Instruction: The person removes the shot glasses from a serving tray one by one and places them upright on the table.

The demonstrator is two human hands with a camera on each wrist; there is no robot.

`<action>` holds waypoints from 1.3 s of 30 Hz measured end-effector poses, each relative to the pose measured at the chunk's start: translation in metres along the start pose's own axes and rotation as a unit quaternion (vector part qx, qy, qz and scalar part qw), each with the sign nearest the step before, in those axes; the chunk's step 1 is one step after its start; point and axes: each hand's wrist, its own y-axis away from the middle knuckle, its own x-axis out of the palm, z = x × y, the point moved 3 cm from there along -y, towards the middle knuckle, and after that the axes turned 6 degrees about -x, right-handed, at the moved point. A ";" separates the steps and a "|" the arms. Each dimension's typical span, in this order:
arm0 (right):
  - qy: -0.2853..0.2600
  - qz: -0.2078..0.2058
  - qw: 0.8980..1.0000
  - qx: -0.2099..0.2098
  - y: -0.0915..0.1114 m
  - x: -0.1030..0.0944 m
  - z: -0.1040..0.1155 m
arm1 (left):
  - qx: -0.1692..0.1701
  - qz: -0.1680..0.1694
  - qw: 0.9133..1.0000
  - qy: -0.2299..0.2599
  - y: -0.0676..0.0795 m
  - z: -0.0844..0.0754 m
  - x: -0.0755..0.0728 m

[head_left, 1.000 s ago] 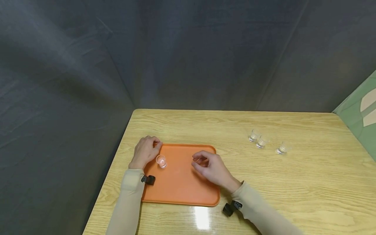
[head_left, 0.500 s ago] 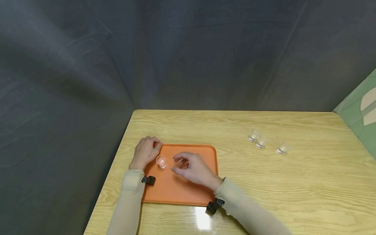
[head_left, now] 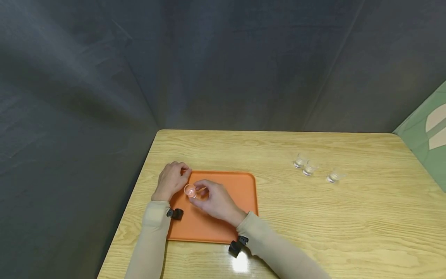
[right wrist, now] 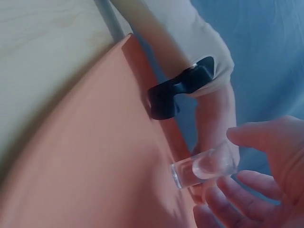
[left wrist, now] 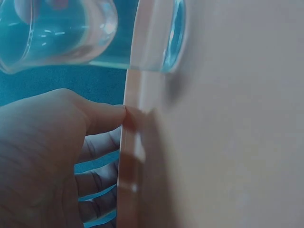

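Observation:
A small clear shot glass (head_left: 190, 191) stands upright on the left part of an orange tray (head_left: 223, 228). My right hand (head_left: 216, 201) reaches over the tray to it, thumb on one side of the glass and fingers on the other. The right wrist view shows the thumb and fingers (right wrist: 247, 190) spread wide around the rim, without a plain grip; whether a fingertip touches is unclear. At the tray's far left corner, my left hand (head_left: 170, 181) holds the edge. Its thumb (left wrist: 107, 116) touches the rim while the other fingers curl against the outer side.
Three more shot glasses stand on the wooden table (head_left: 348, 224) to the right: a near pair, one glass (head_left: 299, 161) beside another glass (head_left: 309, 168), and a separate glass (head_left: 334, 176). Dark cloth (head_left: 244, 69) hangs behind and to the left.
My right hand has moved left across the tray, from its right half to the shot glass. The left hand stays at the tray's corner, and the glass has not visibly moved.

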 end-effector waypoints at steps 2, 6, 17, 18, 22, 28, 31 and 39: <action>0.006 -0.004 1.000 0.003 -0.001 0.002 -0.001 | 0.002 0.001 1.000 0.001 0.000 0.000 0.000; 0.028 -0.019 0.999 0.000 -0.005 0.006 -0.003 | 0.008 -0.002 1.000 -0.001 0.000 0.000 -0.002; 0.059 -0.048 0.997 -0.018 -0.012 0.012 -0.002 | 0.010 -0.003 1.000 -0.001 -0.001 0.001 0.000; 0.058 -0.050 0.997 -0.016 -0.012 0.012 -0.002 | 0.010 -0.003 1.000 -0.002 0.000 0.001 0.000; 0.052 -0.060 0.997 -0.012 -0.012 0.012 -0.003 | 0.007 -0.004 1.000 -0.001 0.000 0.000 -0.001; 0.049 -0.074 0.996 -0.005 -0.011 0.012 -0.005 | 0.007 -0.003 1.000 0.002 0.000 -0.001 -0.001; 0.039 -0.074 0.996 0.009 -0.010 0.012 -0.006 | 0.006 -0.002 1.000 0.003 0.000 -0.001 -0.001; 0.001 -0.097 0.995 0.027 -0.008 0.002 -0.010 | 0.010 -0.002 1.000 -0.002 -0.001 -0.001 0.000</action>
